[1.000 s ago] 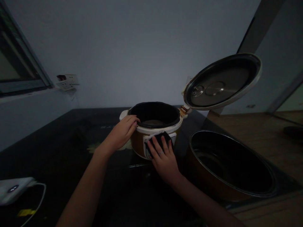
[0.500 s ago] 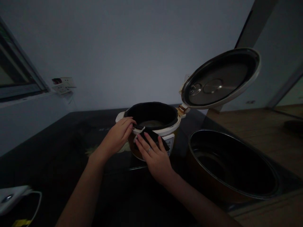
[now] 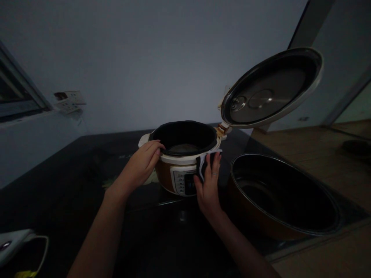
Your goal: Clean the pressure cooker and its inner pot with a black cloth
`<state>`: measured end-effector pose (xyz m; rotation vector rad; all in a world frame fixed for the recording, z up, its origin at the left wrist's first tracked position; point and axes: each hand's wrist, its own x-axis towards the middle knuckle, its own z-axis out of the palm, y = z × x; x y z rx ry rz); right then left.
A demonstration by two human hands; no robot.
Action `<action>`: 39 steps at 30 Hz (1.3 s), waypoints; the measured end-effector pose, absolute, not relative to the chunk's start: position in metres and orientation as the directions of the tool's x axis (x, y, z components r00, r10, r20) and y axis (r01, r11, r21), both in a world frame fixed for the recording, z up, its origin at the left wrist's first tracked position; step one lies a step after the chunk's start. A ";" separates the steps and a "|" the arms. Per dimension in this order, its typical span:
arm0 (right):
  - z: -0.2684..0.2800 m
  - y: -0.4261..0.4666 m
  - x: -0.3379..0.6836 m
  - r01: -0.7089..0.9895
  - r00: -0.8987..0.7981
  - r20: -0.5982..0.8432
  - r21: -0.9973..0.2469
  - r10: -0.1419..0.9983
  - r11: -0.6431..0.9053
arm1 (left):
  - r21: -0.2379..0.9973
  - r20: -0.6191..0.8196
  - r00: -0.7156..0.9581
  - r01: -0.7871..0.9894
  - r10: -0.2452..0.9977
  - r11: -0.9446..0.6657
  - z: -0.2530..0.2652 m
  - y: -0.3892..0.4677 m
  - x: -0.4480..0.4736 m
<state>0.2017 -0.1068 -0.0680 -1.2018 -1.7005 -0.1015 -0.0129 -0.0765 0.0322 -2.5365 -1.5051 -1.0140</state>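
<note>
An electric pressure cooker (image 3: pixel 165 174) stands on the dark countertop with its round lid (image 3: pixel 259 90) swung up at the right. Its front has a control panel with a small display. My left hand (image 3: pixel 142 161) is closed over the front left of the rim, fingertips curled at the inner edge. My right hand (image 3: pixel 209 189) presses a black and white cloth (image 3: pixel 201 166) against the cooker's right side just below the rim; its fingers lie along the cloth and partly hide it. Right of that hand sits the dark inner pot (image 3: pixel 255 210), with nothing visible inside.
The black countertop (image 3: pixel 72 200) meets a pale wall behind. A white device (image 3: pixel 13 243) with a cable lies at the lower left, a yellow item (image 3: pixel 26 274) below it. Wall sockets (image 3: pixel 71 101) are at the left. The inner pot stands near the counter's right edge, above a wooden floor.
My right hand has slid the cloth rightwards along the cooker's front, from over the panel to the right side, uncovering the panel. My left hand stays on the rim.
</note>
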 end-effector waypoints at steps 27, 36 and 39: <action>-0.101 -0.125 0.200 0.300 0.228 0.425 -0.886 0.876 0.353 | 0.290 0.500 0.359 0.788 0.788 -0.543 0.034 -0.076 -0.014; -0.114 -0.160 0.177 -0.222 0.261 0.009 -0.973 0.965 0.069 | 0.286 0.500 0.353 0.794 0.791 -0.536 0.034 -0.077 -0.013; -0.112 -0.160 0.176 -0.419 0.150 0.007 -0.905 0.989 0.070 | 0.283 0.501 0.354 0.795 0.790 -0.536 0.034 -0.076 -0.013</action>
